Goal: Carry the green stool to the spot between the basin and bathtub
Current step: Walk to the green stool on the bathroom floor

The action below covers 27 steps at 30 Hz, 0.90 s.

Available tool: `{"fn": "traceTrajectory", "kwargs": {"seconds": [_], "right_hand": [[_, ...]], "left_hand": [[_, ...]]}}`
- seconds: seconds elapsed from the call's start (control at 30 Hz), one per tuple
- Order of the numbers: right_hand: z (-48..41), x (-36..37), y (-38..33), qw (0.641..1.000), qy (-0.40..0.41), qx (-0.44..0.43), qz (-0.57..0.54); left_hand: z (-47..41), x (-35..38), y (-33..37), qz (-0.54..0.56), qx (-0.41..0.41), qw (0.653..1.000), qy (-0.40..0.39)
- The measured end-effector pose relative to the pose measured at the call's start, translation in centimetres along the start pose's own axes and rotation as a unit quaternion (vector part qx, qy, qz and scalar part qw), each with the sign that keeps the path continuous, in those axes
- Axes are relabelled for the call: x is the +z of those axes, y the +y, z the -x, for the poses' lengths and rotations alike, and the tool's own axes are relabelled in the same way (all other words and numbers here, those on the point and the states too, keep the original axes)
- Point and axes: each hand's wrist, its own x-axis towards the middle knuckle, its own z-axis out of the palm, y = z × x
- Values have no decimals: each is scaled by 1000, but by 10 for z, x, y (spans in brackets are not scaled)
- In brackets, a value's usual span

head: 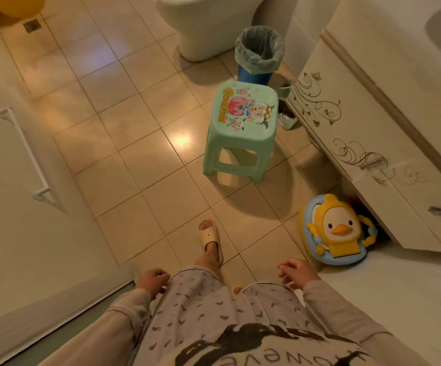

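Head-camera view, looking down across a tiled bathroom floor (124, 107): the green stool (241, 133), its seat printed with cartoon characters, stands upright on the tiles just beside the ornamented vanity cabinet (351, 143). A blue waste bin (259, 55) lined with a pale bag sits immediately behind the stool, next to the base of the white toilet (200, 25). A yellow duck-shaped child's toilet seat (336, 231) leans at the foot of the cabinet, nearer the person. Both hands hang empty at hip level, well apart from the stool: the left hand (152, 282) with fingers loosely curled, the right hand (297, 273) with fingers half-open. One foot in a beige slipper (210, 240) is planted forward. A white door with a rail handle (25, 154) fills the left side.
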Motion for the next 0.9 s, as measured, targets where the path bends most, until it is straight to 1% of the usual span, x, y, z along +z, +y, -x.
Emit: {"fn": "traceTrajectory", "kwargs": {"seconds": [0.1, 0.2, 0.3, 0.4, 0.5, 0.6, 0.8, 0.9], "right_hand": [[-6, -3, -4, 999, 34, 14, -36], [-11, -15, -3, 992, 75, 46, -95], [-16, -27, -1, 987, 92, 86, -102], [-21, -35, -12, 983, 91, 109, -113], [-34, -47, -34, 983, 81, 115, -118], [-51, -63, -70, 987, 62, 95, -117], [-89, -107, -159, 994, 33, 21, -100], [-105, -129, -197, 996, 6, -3, -92]], "left_hand": [[-7, -28, 44, -17, 30, 999, 3], [-13, -55, 85, -43, 59, 997, 5], [-18, -77, 122, -40, 76, 996, 7], [-22, -91, 154, -18, 95, 995, 13], [-27, -94, 178, 0, 99, 995, 14], [-31, -91, 192, 11, 84, 996, 15], [-40, -82, 211, 20, 9, 1000, 19], [-48, -77, 227, 15, -12, 1000, 21]]}}
